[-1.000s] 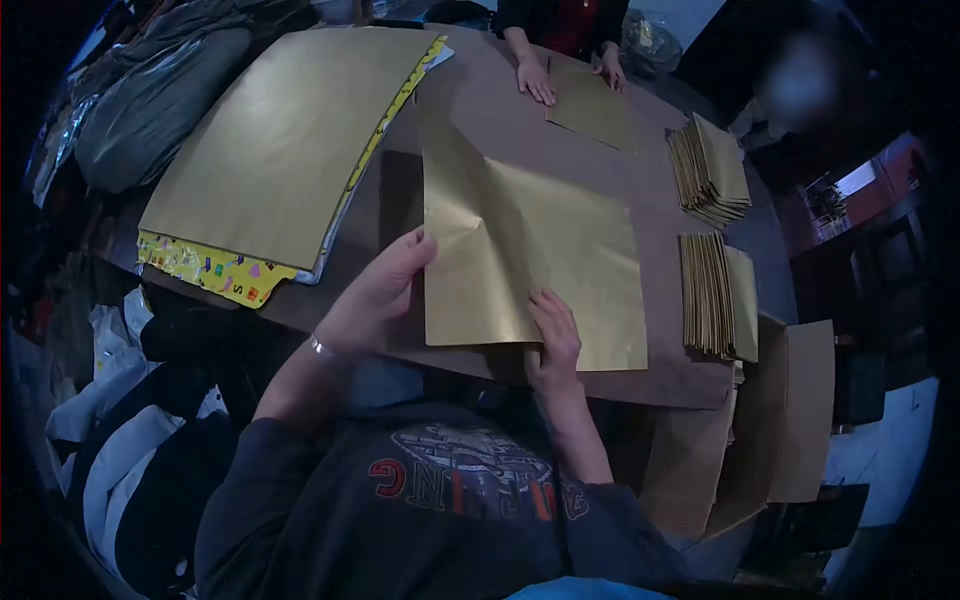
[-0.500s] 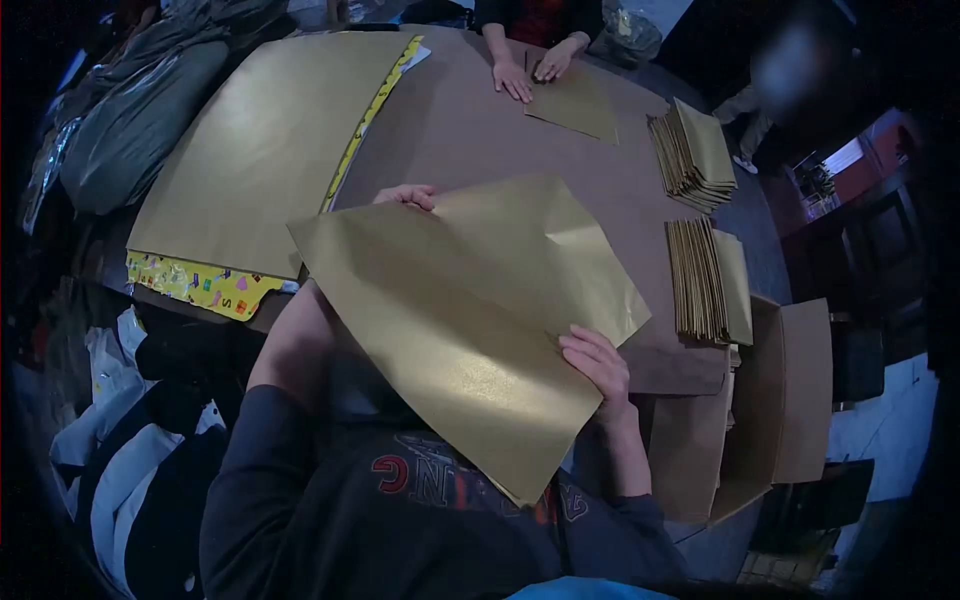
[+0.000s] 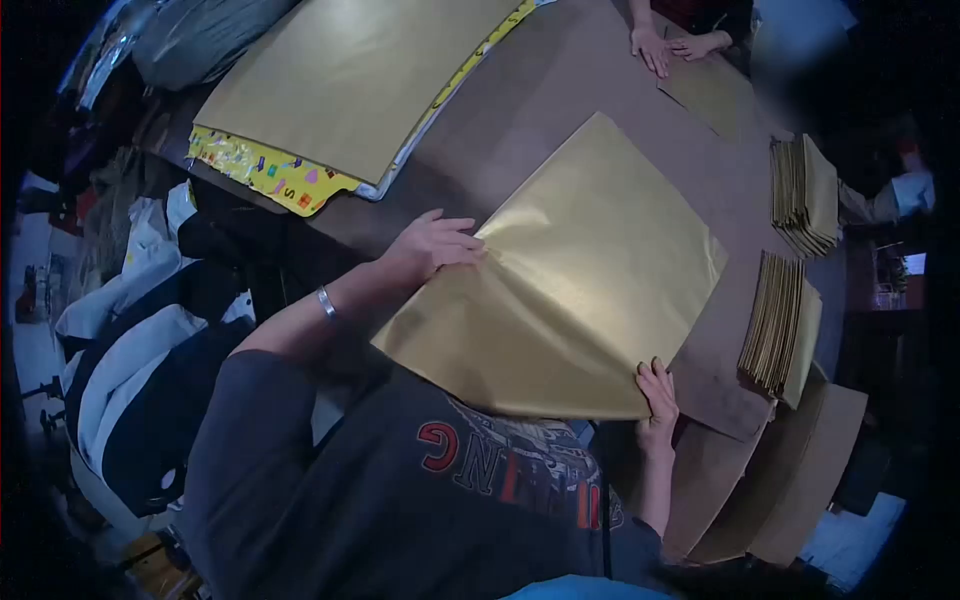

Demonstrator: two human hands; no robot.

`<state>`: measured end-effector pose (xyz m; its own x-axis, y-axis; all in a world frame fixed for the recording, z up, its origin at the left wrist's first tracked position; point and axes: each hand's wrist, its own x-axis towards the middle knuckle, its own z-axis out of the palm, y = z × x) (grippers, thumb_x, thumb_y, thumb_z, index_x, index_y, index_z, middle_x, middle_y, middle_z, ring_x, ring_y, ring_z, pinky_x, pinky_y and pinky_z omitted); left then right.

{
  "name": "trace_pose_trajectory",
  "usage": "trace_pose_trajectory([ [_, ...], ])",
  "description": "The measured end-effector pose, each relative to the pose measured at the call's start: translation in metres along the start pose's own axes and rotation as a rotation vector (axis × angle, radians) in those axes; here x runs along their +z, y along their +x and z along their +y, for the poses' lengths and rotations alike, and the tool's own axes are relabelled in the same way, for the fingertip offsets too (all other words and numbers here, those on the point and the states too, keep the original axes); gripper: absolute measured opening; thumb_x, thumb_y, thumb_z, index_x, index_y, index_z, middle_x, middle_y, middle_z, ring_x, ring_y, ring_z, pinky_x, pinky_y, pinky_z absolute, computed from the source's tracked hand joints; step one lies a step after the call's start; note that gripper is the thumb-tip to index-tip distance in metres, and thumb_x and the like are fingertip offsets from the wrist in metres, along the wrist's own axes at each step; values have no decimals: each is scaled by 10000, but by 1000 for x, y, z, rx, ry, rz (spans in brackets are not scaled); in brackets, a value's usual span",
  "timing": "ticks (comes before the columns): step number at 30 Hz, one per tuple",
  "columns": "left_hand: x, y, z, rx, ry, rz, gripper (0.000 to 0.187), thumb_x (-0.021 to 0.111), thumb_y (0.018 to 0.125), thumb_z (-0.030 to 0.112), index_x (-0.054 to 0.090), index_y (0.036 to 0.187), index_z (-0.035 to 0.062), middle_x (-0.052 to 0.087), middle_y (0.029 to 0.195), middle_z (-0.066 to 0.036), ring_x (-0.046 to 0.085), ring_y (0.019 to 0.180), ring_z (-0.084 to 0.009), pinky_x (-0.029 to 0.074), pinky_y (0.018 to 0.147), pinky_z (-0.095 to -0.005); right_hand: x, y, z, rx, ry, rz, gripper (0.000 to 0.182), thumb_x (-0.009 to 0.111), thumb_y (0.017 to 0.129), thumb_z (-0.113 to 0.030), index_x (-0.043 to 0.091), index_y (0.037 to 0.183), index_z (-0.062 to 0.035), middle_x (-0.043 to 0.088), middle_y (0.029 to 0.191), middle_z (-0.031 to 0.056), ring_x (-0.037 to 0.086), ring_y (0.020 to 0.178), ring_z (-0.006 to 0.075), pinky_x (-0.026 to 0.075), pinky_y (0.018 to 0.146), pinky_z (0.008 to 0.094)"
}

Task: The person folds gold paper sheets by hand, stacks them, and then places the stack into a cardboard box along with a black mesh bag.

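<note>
A large gold sheet [image 3: 610, 250] lies at an angle on the brown table in front of me, its near part bent and overhanging the table edge. My left hand [image 3: 440, 243] is at its left edge, thumb and fingers gripping the paper, a silver bracelet on the wrist. At the near right corner, my right hand [image 3: 657, 392] holds the sheet's edge between thumb and fingers.
A stack of large gold sheets [image 3: 350, 80] rests on yellow patterned wrap [image 3: 270, 175] at upper left. Folded gold stacks [image 3: 803, 195] [image 3: 780, 325] stand at right, above an open cardboard box [image 3: 800, 480]. A co-worker's hands [image 3: 675, 48] press a gold sheet [image 3: 710, 95].
The gold sheet has turned and flattened out onto the table. My left hand has come into fuller view at its left edge, and my right hand has moved to its near right corner.
</note>
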<state>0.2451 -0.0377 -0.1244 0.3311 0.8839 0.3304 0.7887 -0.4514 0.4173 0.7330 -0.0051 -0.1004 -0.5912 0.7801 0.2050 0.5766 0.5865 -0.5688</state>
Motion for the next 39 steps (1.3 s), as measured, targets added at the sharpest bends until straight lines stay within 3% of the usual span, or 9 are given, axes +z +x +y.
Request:
trace_pose_trajectory([
  [5,4,3,-10,33,-58,18,222,626,823,235,676,1028,168,666,1148,-57,547,1224,-259,354,1031,-551,-2,-3,8,134,136,45,333,545,936,-335,692,1061,-63,662,1191,125,515,1259,360,257,1110,542],
  [12,-18,47,8,-414,-257,-76,180,601,818,170,663,977,111,655,945,-114,639,933,-271,499,766,-329,13,14,36,428,391,347,357,500,962,-257,631,1082,53,677,1025,150,640,940,245,501,847,368],
  [15,-29,69,18,-561,-454,-89,211,591,836,219,660,995,99,639,880,-142,640,834,-287,500,760,-337,3,48,26,604,490,486,330,500,954,-219,621,1073,65,663,991,103,614,895,224,491,816,351],
  [16,-33,72,14,-210,-413,1,228,611,840,232,655,1019,99,657,882,-174,656,821,-309,508,760,-380,1,60,20,698,458,490,309,503,947,-196,618,1068,64,653,970,80,598,873,214,486,800,344],
  [18,-15,86,15,-505,-254,82,248,620,850,255,652,1024,80,672,876,-193,664,846,-337,507,762,-425,1,72,26,837,599,576,322,501,949,-213,616,1080,58,662,987,112,616,895,246,489,804,357],
  [20,-10,96,4,-565,-142,-19,289,626,856,281,641,1032,52,676,875,-200,658,889,-358,504,772,-450,-5,77,32,693,-432,78,396,506,936,-317,641,1060,34,664,1023,229,632,971,372,489,826,431],
  [25,-28,111,26,-674,-127,-98,440,627,895,331,567,1182,3,673,963,-213,644,950,-390,501,824,-458,-17,101,11,937,-263,66,465,499,914,-420,683,942,6,657,979,247,613,967,425,476,844,487],
  [30,-37,94,23,-614,-535,-119,730,723,823,109,329,1428,-2,598,868,-47,565,774,-117,489,716,-275,-16,98,10,914,-261,84,445,480,934,-388,673,920,14,650,973,255,615,940,433,478,828,499],
  [39,-14,93,3,-557,-594,-46,599,713,804,13,450,1342,15,569,817,-5,531,766,-74,462,732,-234,-15,94,18,930,-164,245,439,440,965,-373,637,902,15,627,977,268,589,944,443,453,830,504],
])
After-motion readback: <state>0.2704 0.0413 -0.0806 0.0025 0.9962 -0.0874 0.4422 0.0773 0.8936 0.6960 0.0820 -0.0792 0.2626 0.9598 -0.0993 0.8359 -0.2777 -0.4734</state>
